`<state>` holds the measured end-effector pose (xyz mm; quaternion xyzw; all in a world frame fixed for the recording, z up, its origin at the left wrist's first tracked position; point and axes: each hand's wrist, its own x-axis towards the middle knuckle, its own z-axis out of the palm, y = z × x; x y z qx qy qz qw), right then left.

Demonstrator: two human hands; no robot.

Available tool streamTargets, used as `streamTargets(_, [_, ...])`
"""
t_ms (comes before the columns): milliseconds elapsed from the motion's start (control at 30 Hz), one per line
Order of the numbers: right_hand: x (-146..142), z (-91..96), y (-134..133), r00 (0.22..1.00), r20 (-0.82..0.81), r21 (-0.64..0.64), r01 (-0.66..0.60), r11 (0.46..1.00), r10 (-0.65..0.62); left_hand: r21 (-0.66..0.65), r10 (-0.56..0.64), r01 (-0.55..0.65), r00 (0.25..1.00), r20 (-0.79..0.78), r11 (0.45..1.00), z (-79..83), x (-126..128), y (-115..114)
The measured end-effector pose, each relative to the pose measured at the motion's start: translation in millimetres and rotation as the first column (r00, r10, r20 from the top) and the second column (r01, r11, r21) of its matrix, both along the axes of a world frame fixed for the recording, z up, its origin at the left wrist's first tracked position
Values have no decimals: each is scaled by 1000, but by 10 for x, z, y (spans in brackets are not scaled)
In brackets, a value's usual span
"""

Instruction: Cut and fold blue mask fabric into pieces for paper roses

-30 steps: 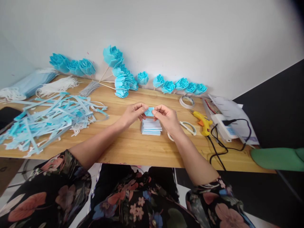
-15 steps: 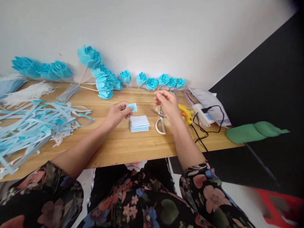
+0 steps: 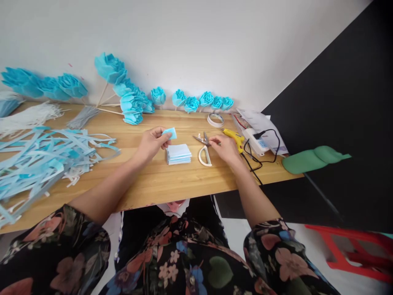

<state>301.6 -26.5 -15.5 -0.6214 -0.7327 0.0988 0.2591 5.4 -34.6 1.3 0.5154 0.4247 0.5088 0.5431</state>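
Pinched between the thumb and fingers of my left hand [image 3: 152, 143] is a small light-blue folded piece of sheet material [image 3: 170, 132]. Just below it on the table lies a neat stack of white and pale-blue rectangles [image 3: 179, 155]. My right hand [image 3: 225, 146] is at the scissors [image 3: 205, 157], its fingers closed on the far handle, which they hide. One white handle loop lies toward me, and the metal blades are slightly apart and point to the far left.
Blue artificial flowers [image 3: 192, 104] line the wall. Cut blue strips [image 3: 55, 151] cover the table's left side. At right are a tape roll [image 3: 215, 120], yellow glue gun [image 3: 235, 138], power strip [image 3: 255, 142], black cables and a green bottle-shaped object [image 3: 313, 160] at the edge.
My right hand has come down from above the table to the scissors and closed on the handle. My left hand still holds the blue piece near the stack. The view has shifted slightly.
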Motion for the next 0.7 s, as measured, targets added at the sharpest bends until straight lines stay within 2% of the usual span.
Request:
streamTargets(267, [-213,117,71,970,217,-69,127,990,-109,14,3,-4,1000,8,1000,-8,2,2])
streamTargets(400, [-275,136,144,946,267,-120,220,968,-182,16,4,-4,1000,12,1000,1,-1,0])
streamTargets(533, [-207,73,197,975,152,-150,184,971,-161,8,6,-6,1000,9,1000,6,-3,0])
streamTargets(633, [-99,1,240,993,-42,-167,99,981,-107,9,3,-3,1000,-2,1000,2,1,-5])
streamTargets(700, [-35,-28,255,978,-183,-167,66,984,-97,9,1,-1,1000,-14,1000,-3,8,-11])
